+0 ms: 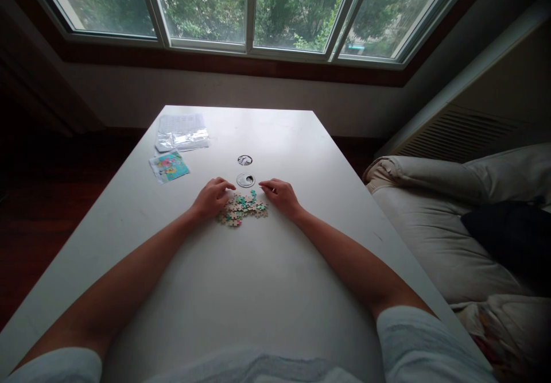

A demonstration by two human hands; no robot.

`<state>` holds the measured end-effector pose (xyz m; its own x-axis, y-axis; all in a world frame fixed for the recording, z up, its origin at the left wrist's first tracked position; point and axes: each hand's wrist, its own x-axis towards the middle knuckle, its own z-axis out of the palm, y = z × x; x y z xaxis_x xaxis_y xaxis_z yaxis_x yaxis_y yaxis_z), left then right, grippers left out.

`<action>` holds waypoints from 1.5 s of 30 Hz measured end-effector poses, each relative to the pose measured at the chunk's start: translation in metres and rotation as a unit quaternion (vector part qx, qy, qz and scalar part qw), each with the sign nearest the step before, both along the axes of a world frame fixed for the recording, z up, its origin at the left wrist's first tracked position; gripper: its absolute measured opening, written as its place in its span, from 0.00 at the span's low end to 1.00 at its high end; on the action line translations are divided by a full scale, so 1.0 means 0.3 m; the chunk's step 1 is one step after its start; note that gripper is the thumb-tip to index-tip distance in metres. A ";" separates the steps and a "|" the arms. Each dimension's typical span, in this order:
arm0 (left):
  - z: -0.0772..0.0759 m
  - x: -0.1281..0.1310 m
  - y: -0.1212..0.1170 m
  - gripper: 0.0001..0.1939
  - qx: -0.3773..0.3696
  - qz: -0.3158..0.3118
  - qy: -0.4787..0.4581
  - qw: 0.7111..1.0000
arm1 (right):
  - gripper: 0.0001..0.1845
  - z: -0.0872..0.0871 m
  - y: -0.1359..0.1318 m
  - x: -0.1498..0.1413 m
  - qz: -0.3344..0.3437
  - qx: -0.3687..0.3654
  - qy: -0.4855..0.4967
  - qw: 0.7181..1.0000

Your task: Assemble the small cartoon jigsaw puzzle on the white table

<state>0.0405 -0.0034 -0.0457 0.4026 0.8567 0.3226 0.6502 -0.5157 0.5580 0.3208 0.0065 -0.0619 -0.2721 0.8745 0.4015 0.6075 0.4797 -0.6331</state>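
Observation:
A small heap of loose jigsaw pieces [243,207], teal, beige and pink, lies in the middle of the white table [267,268]. My left hand [210,197] rests at the heap's left edge, fingers curled down onto the pieces. My right hand [279,193] sits at the heap's right edge, fingers bent and pointing left toward the pieces. Whether either hand pinches a piece is hidden by the fingers.
Just beyond the heap are two round cable-hole covers [245,180], [244,159]. At the far left lie a colourful picture card [169,166], a clear plastic bag [184,139] and a printed sheet. A padded sofa [465,228] flanks the right edge. Windows run along the back.

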 end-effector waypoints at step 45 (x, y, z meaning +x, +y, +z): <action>0.020 0.009 -0.021 0.10 0.046 0.095 0.061 0.993 | 0.09 0.018 0.003 -0.015 -0.031 0.008 0.017 0.999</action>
<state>0.0432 -0.0096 -0.0396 0.2774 0.8901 0.3617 0.8005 -0.4223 0.4252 0.3163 0.0074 -0.0564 -0.2043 0.8822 0.4242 0.6146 0.4529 -0.6459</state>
